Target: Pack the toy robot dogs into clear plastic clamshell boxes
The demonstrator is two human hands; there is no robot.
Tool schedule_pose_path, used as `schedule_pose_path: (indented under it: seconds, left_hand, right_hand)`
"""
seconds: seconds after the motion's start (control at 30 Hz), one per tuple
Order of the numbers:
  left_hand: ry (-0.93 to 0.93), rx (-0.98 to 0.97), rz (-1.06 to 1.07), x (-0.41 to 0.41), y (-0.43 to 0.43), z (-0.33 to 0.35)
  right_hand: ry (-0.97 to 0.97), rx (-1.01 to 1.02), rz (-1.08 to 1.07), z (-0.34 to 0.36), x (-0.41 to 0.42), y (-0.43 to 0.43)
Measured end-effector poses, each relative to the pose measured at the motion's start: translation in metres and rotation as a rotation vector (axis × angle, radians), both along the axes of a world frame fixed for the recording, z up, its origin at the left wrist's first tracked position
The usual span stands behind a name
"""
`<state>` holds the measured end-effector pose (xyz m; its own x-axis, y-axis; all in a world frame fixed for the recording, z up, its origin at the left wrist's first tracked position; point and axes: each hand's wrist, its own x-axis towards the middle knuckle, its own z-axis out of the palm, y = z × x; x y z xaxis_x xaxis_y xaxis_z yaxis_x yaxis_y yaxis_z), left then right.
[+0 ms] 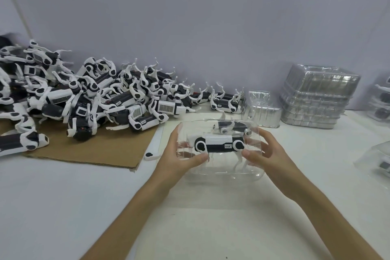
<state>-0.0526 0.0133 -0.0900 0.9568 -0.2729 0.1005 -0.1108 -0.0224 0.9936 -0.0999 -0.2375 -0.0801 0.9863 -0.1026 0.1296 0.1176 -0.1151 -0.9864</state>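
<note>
Head view: my left hand (pixel 181 150) and right hand (pixel 263 150) clamp the box (pixel 221 167) by its ends above the table (pixel 84 196), thumbs pressing its lid over the dog (pixel 219 143), probably to snap it closed.

Black-and-white plastic toy robot dogs, loose heap (pixel 84 95), nine to eleven o'clock: well over twenty, too tangled for an exact count.
Clear plastic clamshell box (pixel 221 170), centre: one, holding one packed dog (pixel 219 143); a second dog (pixel 230 125) at its far side, inside or behind unclear.
Empty clear clamshells, one o'clock: two stacks, low stack (pixel 261 110) and tall stack (pixel 316 99); boxes per stack uncountable.
Filled clamshells, three o'clock: one filled stack (pixel 379 101), one single filled box (pixel 377 160).
Brown cardboard sheet (pixel 95 148): one.
Loose white leg piece (pixel 150 155): one.
Hands: two, left hand (pixel 179 154) and right hand (pixel 266 152).
</note>
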Motion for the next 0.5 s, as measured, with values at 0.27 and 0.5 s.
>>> schedule_pose_path:
  seconds: [0.27, 0.5]
  left_hand:
    - [-0.134, 0.018, 0.056, -0.0029, -0.0051, -0.0042]
    - [-0.222, 0.087, 0.148, -0.0049, -0.0043, -0.004]
  right_hand:
    - [-0.006, 0.009, -0.046, 0.0003, -0.0003, 0.0016]
    - [-0.052, 0.009, -0.096, -0.0003, -0.0016, 0.0022]
